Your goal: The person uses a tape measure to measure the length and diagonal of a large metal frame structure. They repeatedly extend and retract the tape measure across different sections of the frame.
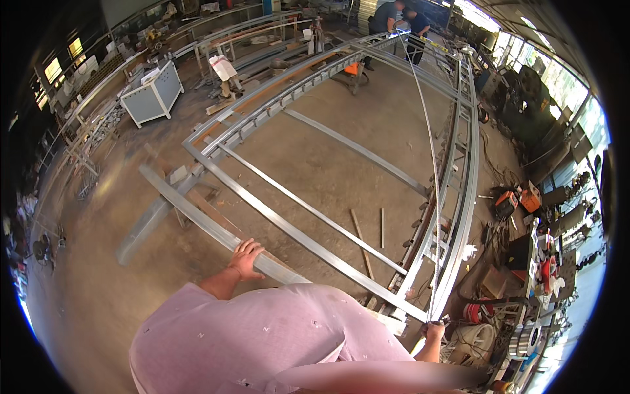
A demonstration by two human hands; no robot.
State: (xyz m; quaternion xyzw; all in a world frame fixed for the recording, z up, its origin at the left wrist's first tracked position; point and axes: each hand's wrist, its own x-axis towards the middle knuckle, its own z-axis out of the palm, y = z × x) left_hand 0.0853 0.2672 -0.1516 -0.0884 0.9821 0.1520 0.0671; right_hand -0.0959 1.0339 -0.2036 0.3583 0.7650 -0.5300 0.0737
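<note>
Head view took in a wide workshop whose dusty brown floor (328, 105) spread beneath a big steel frame (357, 152), a long, ladder-like piece of grey metal tubes, raised off the ground and stretching from just before the person toward the back. A narrow pale strip (426, 121), drawn out straight, ran along the frame's right side from the far end to its near right corner; any markings along it were too fine to read. Left of the frame, a loose grey beam (203, 220) lay aslant, its lower end passing behind the person's body. Two co-workers (384, 16) (417, 26) in dark tops leaned together over the far end, near a bright white glint. A grey-blue cabinet (154, 95) with a pale rim stood on the floor at left. The person's pink shirt (249, 328) filled the lower middle, dotted with small, dark, letter-like prints. At right sat two orange-and-black machines (505, 205) (530, 197), and nearer, a red coil (479, 310); lettering on these was too small to make out. The left hand (247, 259) lay wide on the beam, fingers spread across its top. The right hand (433, 333) was narrow, its fingers curled about the strip's lower end at the frame's corner.
</note>
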